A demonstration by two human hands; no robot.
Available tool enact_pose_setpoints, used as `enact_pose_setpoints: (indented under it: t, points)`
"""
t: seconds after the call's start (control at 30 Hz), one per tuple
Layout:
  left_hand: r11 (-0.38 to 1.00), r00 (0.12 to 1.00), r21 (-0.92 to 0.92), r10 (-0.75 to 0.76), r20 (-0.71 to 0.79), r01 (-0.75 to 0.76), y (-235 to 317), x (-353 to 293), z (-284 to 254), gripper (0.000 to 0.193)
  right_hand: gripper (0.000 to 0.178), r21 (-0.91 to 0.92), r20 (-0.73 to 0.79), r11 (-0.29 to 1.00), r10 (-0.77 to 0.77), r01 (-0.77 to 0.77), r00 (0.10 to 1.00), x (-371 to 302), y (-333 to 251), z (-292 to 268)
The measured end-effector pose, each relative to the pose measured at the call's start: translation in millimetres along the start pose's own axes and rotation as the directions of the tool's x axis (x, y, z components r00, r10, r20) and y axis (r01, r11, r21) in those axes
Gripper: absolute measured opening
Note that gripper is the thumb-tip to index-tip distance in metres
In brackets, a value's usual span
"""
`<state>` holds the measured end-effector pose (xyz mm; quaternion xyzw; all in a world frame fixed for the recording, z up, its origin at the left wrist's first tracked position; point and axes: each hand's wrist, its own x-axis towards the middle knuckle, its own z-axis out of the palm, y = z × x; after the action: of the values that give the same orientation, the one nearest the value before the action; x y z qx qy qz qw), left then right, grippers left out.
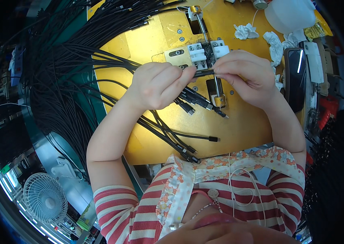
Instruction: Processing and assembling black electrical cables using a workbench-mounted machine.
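Observation:
Over a gold-coloured metal plate (pixel 245 126), both hands meet at one black cable (pixel 203 73). My left hand (pixel 155 84) is closed round it, thumb and forefinger toward the right. With thumb and fingertips my right hand (pixel 247 75) pinches the cable's end, whose tip is hidden by the fingers. Several more black cable ends with plugs (pixel 194 99) stick out below my left hand; whether it grips them too I cannot tell. Just behind the hands sits a fixture with white blocks (pixel 197 55) and a steel rod (pixel 217 86).
A big bundle of black cables (pixel 62 77) spreads over the left side. Loose cable ends (pixel 184 150) lie near the plate's front edge. Crumpled tissues (pixel 246 31), a white translucent container (pixel 290 15) and a dark phone-like slab (pixel 294 79) are at right. A fan (pixel 45 198) stands lower left.

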<state>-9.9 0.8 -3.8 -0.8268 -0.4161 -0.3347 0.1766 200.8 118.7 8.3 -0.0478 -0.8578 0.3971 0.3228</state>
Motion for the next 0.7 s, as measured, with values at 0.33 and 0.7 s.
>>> enact_pose_setpoints:
  t: [0.33, 0.7]
  points:
    - [0.977, 0.997, -0.200, -0.066, 0.027, 0.070, 6, 2, -4, 0.025, 0.013, 0.093, 0.061, 0.996, -0.006, 0.000, 0.998, 2, -2, 4]
    - [0.962, 0.993, -0.250, -0.098, 0.062, 0.111, 9, 6, -9, 0.027, 0.010, 0.047, 0.048, 0.996, -0.084, 0.081, 0.995, 2, -12, 4]
